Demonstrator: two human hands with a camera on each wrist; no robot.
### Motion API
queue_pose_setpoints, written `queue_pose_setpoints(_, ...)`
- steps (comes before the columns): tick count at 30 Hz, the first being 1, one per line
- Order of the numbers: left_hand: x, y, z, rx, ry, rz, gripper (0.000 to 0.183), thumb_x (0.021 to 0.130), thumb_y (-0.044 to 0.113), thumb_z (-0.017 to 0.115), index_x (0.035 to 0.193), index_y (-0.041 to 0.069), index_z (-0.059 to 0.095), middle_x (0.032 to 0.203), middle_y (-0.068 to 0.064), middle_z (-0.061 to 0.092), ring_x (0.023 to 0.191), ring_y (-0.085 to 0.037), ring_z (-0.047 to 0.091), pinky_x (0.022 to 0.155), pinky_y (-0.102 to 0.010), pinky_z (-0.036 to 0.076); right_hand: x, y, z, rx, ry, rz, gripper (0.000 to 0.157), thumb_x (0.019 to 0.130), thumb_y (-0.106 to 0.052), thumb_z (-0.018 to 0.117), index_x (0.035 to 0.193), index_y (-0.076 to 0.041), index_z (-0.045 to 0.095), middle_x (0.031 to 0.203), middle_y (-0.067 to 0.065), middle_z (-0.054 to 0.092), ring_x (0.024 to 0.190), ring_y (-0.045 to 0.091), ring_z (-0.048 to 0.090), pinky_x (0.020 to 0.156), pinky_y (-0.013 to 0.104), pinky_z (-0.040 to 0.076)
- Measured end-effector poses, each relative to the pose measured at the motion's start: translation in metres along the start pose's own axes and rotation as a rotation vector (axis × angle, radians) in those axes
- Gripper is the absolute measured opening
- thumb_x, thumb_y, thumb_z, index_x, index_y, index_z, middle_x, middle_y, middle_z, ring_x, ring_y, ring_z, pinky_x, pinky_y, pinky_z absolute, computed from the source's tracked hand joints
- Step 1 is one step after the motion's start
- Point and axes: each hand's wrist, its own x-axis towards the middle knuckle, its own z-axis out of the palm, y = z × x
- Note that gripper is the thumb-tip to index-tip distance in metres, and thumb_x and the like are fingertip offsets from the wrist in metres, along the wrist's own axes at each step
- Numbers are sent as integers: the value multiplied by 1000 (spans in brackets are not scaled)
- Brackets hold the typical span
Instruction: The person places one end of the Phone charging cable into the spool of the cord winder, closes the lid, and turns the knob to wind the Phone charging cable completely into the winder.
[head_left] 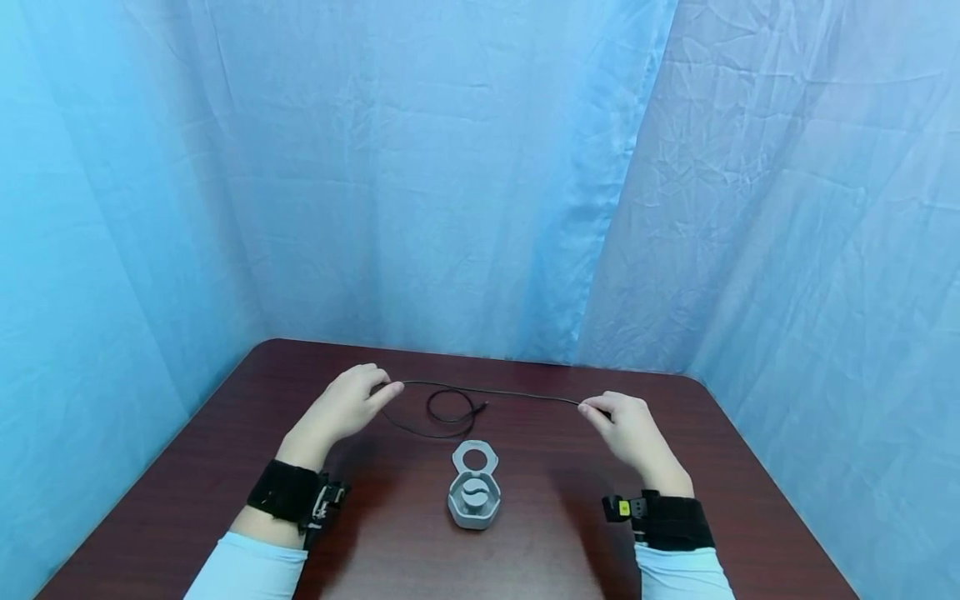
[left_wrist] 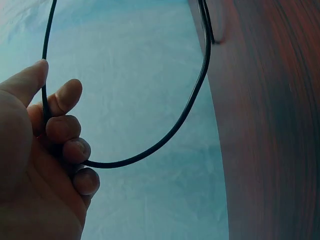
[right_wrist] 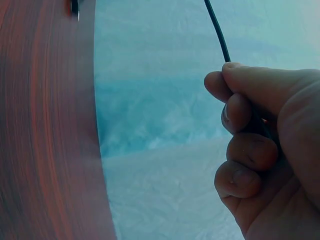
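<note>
A thin black cable (head_left: 495,391) stretches between both hands above the table. My left hand (head_left: 351,402) grips it with curled fingers; in the left wrist view the cable (left_wrist: 172,131) leaves below the fingers in a wide curve. My right hand (head_left: 624,425) pinches the cable near one end, thumb against the forefinger, and the end itself is hidden in the palm. The rest of the cable lies in a loose loop on the table, its small plug (head_left: 482,405) pointing right. Nearer me stands a grey octagonal case (head_left: 474,518), with its ring-shaped lid (head_left: 459,457) folded back.
The dark brown table (head_left: 540,550) has rounded far corners. Light blue curtains (head_left: 450,208) hang behind it and on both sides. Black straps with small cameras are on both wrists.
</note>
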Motion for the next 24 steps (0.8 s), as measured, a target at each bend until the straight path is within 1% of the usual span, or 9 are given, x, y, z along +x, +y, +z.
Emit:
queue_pose_setpoints(3, -3, -9, -6, -14, -1, -11, 33, 106, 40, 56, 106, 12, 72, 106, -3, 64, 95, -23, 60, 82, -45, 48, -2, 6, -4, -17, 17, 9, 16, 101, -15, 66, 108, -8, 78, 93, 0, 69, 76, 12, 60, 67, 37, 49)
queue_pose_setpoints(4, -5, -12, -8, -17, 0, -12, 33, 106, 40, 55, 105, 12, 72, 103, -2, 63, 92, -21, 59, 80, -44, 48, -3, 8, -6, -22, 22, 13, 16, 101, -15, 66, 109, -8, 78, 93, 0, 69, 77, 13, 61, 68, 37, 50)
queue_pose_setpoints(6, -7, -17, -12, -26, 3, -11, 33, 106, 41, 55, 103, 12, 72, 99, 1, 62, 88, -18, 57, 78, -43, 46, -4, 12, -8, -29, 32, 23, 17, 101, -15, 66, 109, -7, 78, 93, 1, 69, 78, 16, 62, 68, 39, 50)
queue_pose_setpoints(8, -8, -21, -15, -29, 12, -13, 35, 106, 43, 54, 99, 13, 71, 97, 1, 61, 87, -19, 57, 77, -43, 46, -6, 15, -10, -33, 39, 29, 18, 102, -16, 65, 110, -5, 78, 96, 4, 71, 81, 20, 65, 70, 42, 52)
queue_pose_setpoints(12, -11, -28, -22, -25, 44, -30, 35, 106, 43, 54, 89, 16, 68, 89, 1, 58, 80, -18, 53, 74, -41, 43, -10, 23, -15, -36, 53, 66, 22, 103, -17, 63, 114, -3, 76, 105, 12, 72, 94, 31, 68, 78, 50, 55)
queue_pose_setpoints(14, -12, -32, -25, -26, 51, -36, 35, 106, 41, 54, 88, 15, 67, 87, 1, 56, 78, -18, 51, 73, -41, 42, -12, 27, -17, -36, 56, 92, 24, 103, -17, 62, 117, -1, 75, 109, 15, 72, 99, 35, 68, 81, 53, 54)
queue_pose_setpoints(17, -14, -36, -29, -26, 54, -51, 36, 106, 42, 53, 88, 14, 68, 87, 0, 57, 78, -19, 51, 73, -41, 42, -15, 32, -21, -36, 56, 120, 26, 104, -17, 61, 120, -1, 74, 113, 18, 71, 102, 37, 67, 83, 55, 54)
queue_pose_setpoints(20, -17, -41, -33, -29, 48, -65, 39, 106, 45, 52, 95, 11, 69, 92, -3, 60, 83, -22, 55, 76, -44, 45, -18, 36, -24, -35, 52, 132, 28, 104, -18, 60, 120, 0, 73, 114, 20, 71, 104, 39, 66, 84, 56, 53)
queue_pose_setpoints(24, -20, -49, -38, -14, 62, -93, 42, 106, 46, 53, 102, 8, 70, 100, -6, 62, 91, -27, 58, 80, -48, 47, -21, 40, -29, -46, 56, 158, 29, 105, -19, 59, 122, 1, 72, 116, 22, 70, 105, 41, 65, 85, 58, 52)
